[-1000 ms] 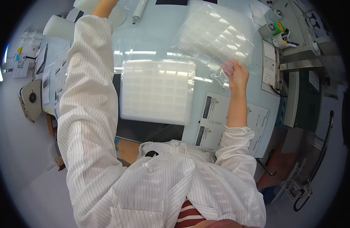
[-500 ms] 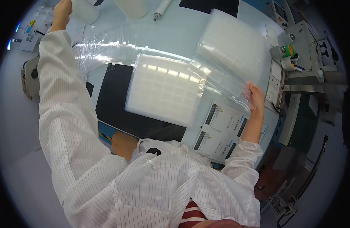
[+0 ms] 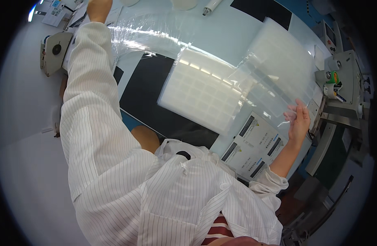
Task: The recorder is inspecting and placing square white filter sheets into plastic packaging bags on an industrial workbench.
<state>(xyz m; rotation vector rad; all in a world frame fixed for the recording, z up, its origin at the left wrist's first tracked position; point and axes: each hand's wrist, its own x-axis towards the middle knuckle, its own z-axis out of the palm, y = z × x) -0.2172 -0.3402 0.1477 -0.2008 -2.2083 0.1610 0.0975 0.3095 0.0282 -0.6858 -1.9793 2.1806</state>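
My left hand [image 3: 99, 10] is at the top edge at far left, closed, with its fingertips cut off; what it holds, if anything, does not show. Beside it, crinkled clear plastic film [image 3: 141, 35] spreads rightward over the table. At the right, my right hand [image 3: 298, 119] has its fingers stretched out and apart, by the edge of a clear plastic sheet [image 3: 264, 92]. Between my hands lies a stack of translucent sheets [image 3: 205, 88] with a grid of squarish pockets. A second translucent stack [image 3: 280, 57] sits farther back on the right.
Under the near stack is a black mat [image 3: 145, 88]. Printed label sheets [image 3: 254, 143] lie near my right forearm. A roller [image 3: 211, 7] and another black mat [image 3: 264, 11] are at the back. A pen cup [image 3: 332, 91] and a grey machine [image 3: 348, 78] stand on the right.
The view has shifted, so the table sits farther right and higher in it. My right hand's fingers, earlier pinched at the clear sheet's edge, are now spread.
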